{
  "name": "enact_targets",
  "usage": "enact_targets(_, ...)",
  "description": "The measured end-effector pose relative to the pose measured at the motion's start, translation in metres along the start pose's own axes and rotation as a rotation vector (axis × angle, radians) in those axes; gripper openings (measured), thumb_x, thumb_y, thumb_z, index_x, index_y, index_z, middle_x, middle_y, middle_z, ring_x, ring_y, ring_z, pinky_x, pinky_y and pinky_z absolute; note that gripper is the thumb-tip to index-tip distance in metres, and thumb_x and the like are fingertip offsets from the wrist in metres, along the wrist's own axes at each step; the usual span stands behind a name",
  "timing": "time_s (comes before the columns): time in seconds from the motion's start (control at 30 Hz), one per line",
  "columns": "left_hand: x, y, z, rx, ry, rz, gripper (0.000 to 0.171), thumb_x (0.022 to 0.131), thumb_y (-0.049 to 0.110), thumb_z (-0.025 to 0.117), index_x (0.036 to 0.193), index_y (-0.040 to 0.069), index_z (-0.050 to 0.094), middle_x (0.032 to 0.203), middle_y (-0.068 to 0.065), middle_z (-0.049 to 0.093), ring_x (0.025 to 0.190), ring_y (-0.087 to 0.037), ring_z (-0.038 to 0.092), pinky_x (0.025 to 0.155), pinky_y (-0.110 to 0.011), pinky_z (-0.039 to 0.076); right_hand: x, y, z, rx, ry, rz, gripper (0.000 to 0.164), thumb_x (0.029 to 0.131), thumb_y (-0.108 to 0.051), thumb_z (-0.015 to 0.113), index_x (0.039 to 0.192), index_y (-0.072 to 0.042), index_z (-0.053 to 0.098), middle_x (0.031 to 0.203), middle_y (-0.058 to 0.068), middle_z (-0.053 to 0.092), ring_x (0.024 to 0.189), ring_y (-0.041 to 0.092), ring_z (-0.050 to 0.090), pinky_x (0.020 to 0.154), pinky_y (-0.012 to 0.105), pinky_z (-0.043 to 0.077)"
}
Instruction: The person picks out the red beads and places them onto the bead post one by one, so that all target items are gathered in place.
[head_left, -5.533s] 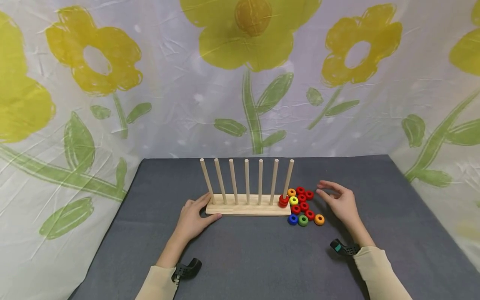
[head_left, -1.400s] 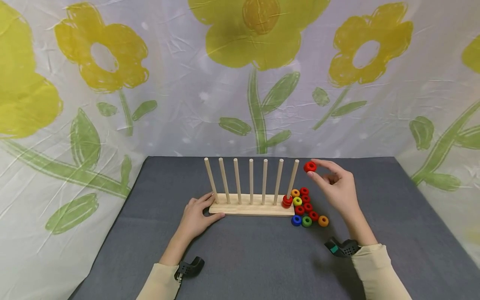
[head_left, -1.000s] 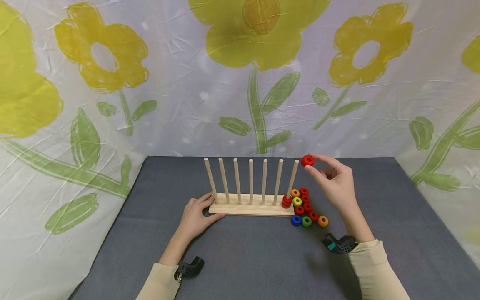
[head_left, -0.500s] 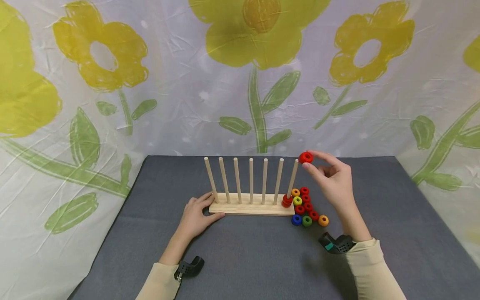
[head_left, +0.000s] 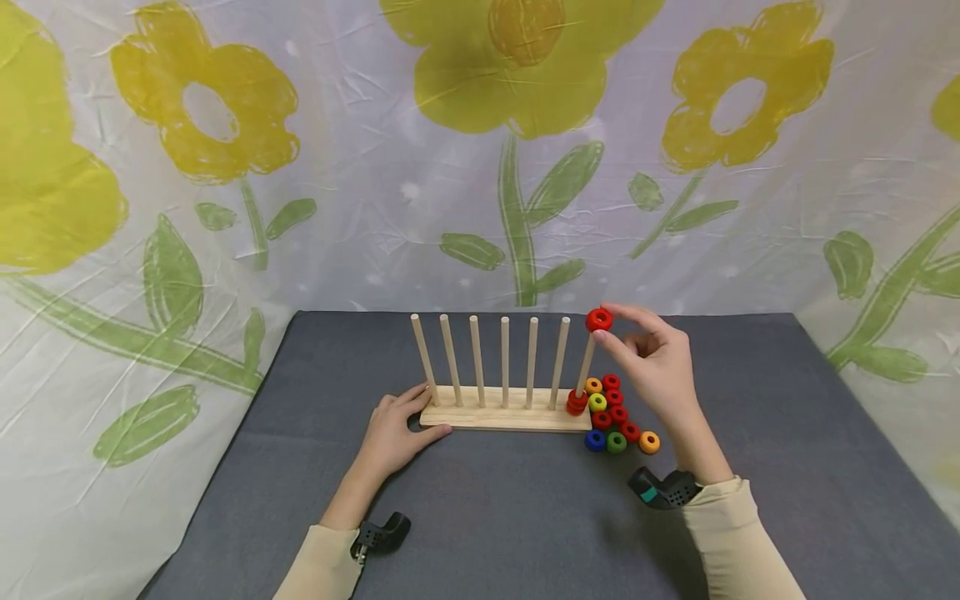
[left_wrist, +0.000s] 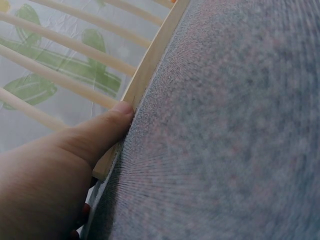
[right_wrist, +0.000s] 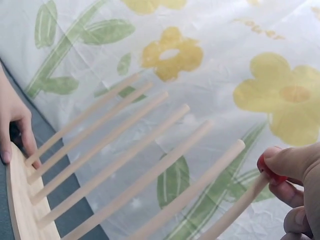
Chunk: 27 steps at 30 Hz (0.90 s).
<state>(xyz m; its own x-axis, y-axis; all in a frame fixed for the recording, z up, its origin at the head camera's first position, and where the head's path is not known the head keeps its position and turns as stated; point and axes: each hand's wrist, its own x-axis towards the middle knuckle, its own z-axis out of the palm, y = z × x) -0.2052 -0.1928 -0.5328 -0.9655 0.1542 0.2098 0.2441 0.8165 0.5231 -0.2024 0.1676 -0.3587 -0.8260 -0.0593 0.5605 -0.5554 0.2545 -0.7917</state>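
My left hand (head_left: 393,432) grips the left end of a wooden peg rack (head_left: 504,419), thumb on its front edge. The left wrist view shows that thumb (left_wrist: 107,127) against the base. Between thumb and fingers, my right hand (head_left: 660,367) pinches a red bead (head_left: 592,322) at the top of the rightmost peg (head_left: 587,358). In the right wrist view the peg tip meets the underside of this bead (right_wrist: 275,176); how far it has entered the hole is hidden. Red beads (head_left: 577,405) sit at the foot of the same peg. The other pegs are bare.
Loose beads lie right of the rack: several red ones (head_left: 602,421), a yellow (head_left: 597,408), a blue (head_left: 596,447), a green (head_left: 617,448) and two orange, one (head_left: 649,448) nearest the right. A dark grey cloth (head_left: 480,517) covers the table before a flowered backdrop (head_left: 360,167).
My right hand, bare seconds ago, has picked up a red bead and carried it left, from beside the rightmost peg to its top. The left hand keeps its place on the rack.
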Motion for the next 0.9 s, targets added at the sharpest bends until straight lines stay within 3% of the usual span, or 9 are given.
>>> enact_targets(0.23,0.0005,0.0005,-0.0001,0.004,-0.002,-0.001,0.081,0.083,0.052,0.082,0.146,0.008,0.057,0.152,-0.010,0.049,0.098,-0.025,0.049,0.082,-0.045,0.040,-0.0018,0.0008,0.0014,0.001,0.007,0.011,0.033,0.091,0.007,0.073,0.124,0.006,0.070,0.094,0.006,0.058,0.044,0.012,0.028,0.042,0.029,0.024)
enact_targets(0.43,0.0000,0.0000,0.0003,-0.002,-0.006,-0.009,0.082,0.083,0.052,0.082,0.147,0.009,0.056,0.152,-0.009,0.049,0.097,-0.025,0.049,0.082,-0.044,0.040,-0.0023,0.0007,0.0025,-0.002,0.011,0.012,0.033,0.091,0.008,0.073,0.123,0.006,0.070,0.075,0.009,0.046,0.043,0.011,0.027,0.041,0.029,0.024)
enact_targets(0.57,-0.0001,-0.0008,0.0011,0.001,-0.007,-0.012,0.082,0.083,0.052,0.082,0.147,0.009,0.056,0.152,-0.009,0.049,0.096,-0.024,0.048,0.082,-0.044,0.040,-0.0029,0.0008,0.0029,0.001,0.009,0.011,0.033,0.091,0.009,0.072,0.124,0.008,0.069,0.077,0.011,0.047,0.043,0.011,0.028,0.041,0.029,0.025)
enact_targets(0.8,0.0006,-0.0004,0.0012,0.001,-0.005,-0.015,0.082,0.082,0.052,0.082,0.147,0.009,0.056,0.152,-0.009,0.049,0.097,-0.024,0.049,0.082,-0.044,0.040,-0.0031,0.0004,0.0031,-0.030,0.005,0.012,0.033,0.090,0.008,0.074,0.122,0.008,0.070,0.104,0.014,0.061,0.043,0.011,0.028,0.041,0.028,0.026)
enact_targets(0.9,0.0011,-0.0010,0.0014,0.002,-0.002,-0.012,0.082,0.083,0.054,0.082,0.147,0.009,0.056,0.152,-0.009,0.049,0.096,-0.024,0.048,0.081,-0.044,0.040,-0.0039,0.0003,0.0033,-0.046,0.002,0.019,0.033,0.089,0.007,0.075,0.122,0.007,0.070,0.102,0.016,0.060,0.044,0.011,0.028,0.042,0.028,0.026)
